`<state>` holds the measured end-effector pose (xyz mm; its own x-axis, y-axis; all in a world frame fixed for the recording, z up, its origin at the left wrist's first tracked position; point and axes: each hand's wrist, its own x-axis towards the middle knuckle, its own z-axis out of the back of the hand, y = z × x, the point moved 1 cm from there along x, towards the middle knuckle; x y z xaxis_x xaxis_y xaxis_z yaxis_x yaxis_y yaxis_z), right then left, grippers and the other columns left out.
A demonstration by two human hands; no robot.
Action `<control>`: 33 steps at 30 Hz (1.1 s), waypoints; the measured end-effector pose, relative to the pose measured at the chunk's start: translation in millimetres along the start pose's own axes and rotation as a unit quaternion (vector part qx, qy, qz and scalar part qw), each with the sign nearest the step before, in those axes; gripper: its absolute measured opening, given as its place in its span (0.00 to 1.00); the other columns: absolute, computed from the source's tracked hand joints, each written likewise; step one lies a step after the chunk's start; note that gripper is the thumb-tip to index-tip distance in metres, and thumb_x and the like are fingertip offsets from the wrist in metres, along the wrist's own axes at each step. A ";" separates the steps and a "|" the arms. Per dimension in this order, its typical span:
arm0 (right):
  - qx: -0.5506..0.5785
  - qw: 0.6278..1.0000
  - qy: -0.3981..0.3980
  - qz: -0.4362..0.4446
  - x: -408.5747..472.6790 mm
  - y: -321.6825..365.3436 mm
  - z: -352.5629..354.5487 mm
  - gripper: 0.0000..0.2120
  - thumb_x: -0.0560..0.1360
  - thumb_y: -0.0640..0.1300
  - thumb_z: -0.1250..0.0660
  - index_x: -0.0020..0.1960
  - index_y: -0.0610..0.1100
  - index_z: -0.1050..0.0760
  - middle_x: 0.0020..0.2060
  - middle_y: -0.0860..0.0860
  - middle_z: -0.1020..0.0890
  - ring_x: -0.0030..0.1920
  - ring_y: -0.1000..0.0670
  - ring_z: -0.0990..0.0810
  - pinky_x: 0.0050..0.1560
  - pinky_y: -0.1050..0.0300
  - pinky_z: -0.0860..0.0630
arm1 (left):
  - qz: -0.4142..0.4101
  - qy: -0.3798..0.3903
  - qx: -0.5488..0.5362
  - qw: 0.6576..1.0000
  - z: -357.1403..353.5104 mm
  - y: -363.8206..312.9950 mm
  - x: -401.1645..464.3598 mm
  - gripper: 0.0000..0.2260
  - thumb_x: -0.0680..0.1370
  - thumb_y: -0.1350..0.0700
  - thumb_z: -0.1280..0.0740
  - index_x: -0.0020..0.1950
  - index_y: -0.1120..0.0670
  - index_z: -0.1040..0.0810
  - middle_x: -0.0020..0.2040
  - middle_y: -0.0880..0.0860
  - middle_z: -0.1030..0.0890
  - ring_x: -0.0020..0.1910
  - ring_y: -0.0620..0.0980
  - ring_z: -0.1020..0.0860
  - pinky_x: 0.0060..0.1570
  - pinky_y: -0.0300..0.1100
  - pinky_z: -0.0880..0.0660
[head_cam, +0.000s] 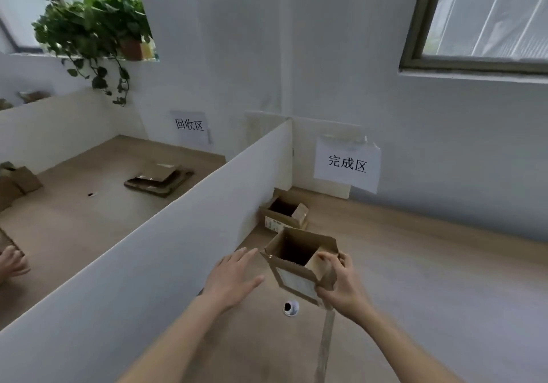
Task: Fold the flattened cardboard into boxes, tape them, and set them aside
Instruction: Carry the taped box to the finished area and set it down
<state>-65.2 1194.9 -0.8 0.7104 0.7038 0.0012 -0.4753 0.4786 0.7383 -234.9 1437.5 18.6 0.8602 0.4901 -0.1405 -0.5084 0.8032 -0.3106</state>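
Observation:
A small brown cardboard box (296,267) with its top open is held above the wooden desk (415,264), tilted toward me. My right hand (345,286) grips its right corner, thumb on a flap and fingers under the side. A strip of clear tape (324,344) hangs down from the box near that hand. My left hand (234,279) hovers just left of the box with fingers straight, not touching it. A second open box (284,213) stands farther back against the white divider.
A white divider (178,234) runs along the left of my desk. A round cable hole (291,308) lies below the box. Beyond the divider lie flattened cardboard (158,179) and another person's hand (12,262). Paper signs (347,165) hang on the wall.

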 end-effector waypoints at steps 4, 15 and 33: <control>0.003 0.999 -0.001 -0.043 62.3 -17.3 -57.0 0.35 0.71 0.46 0.23 0.74 0.57 0.35 0.74 0.49 0.40 0.71 0.43 0.34 0.70 0.47 0.28 | -0.022 0.038 -0.012 0.999 -32.6 48.6 61.7 0.34 0.78 0.31 0.43 0.81 0.40 0.46 0.81 0.44 0.43 0.79 0.48 0.43 0.77 0.48 0.42; 0.002 0.993 0.034 -0.114 191.3 -51.9 -132.2 0.35 0.73 0.41 0.25 0.73 0.58 0.38 0.74 0.50 0.38 0.67 0.44 0.28 0.61 0.58 0.30 | -0.024 0.068 -0.063 0.995 -70.2 126.0 142.2 0.33 0.78 0.31 0.42 0.81 0.38 0.47 0.81 0.43 0.43 0.79 0.46 0.42 0.75 0.47 0.39; -0.061 0.989 0.023 -0.135 160.0 -32.3 -75.0 0.37 0.78 0.48 0.30 0.80 0.58 0.46 0.79 0.54 0.37 0.74 0.47 0.32 0.70 0.51 0.30 | -0.052 0.059 -0.049 0.996 -31.9 66.0 126.8 0.33 0.80 0.35 0.39 0.82 0.44 0.44 0.81 0.45 0.43 0.79 0.47 0.42 0.75 0.47 0.38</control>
<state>24.9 1331.4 -75.0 0.7967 0.5635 -0.2184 -0.3326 0.7106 0.6200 -158.1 1541.9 -49.6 0.9100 0.3573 -0.2103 -0.4141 0.8080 -0.4192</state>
